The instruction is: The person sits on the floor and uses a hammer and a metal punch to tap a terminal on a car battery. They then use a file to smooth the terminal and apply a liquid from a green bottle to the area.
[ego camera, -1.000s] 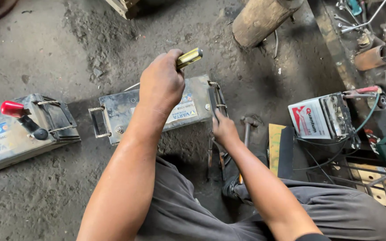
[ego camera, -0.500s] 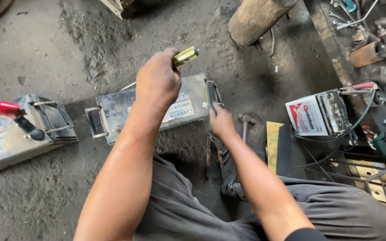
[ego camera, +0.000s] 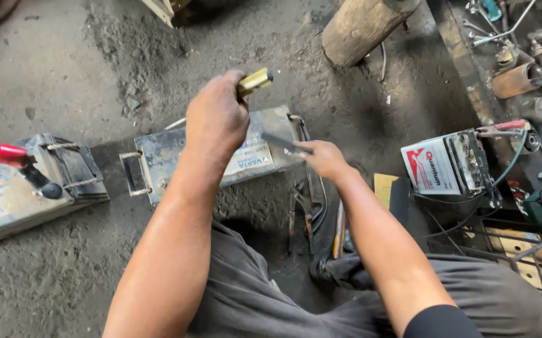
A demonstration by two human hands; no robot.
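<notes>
Three car batteries: one [ego camera: 221, 156] under hands, one [ego camera: 27, 188] far left, one [ego camera: 446, 164] right. Left hand [ego camera: 216, 119] raised, grip closed on brass-coloured handle [ego camera: 254, 82]. Right hand [ego camera: 324, 158] lower, grip pinching flat metal blade [ego camera: 283, 143].

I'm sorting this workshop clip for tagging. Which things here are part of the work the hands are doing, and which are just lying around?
In use:
- left hand gripping a brass-coloured tool handle
- right hand holding a thin dark blade
- grey battery under both hands

Lying about:
- second battery with a red-handled tool
- white battery with clamp
- wooden log
- pliers on the floor
</notes>
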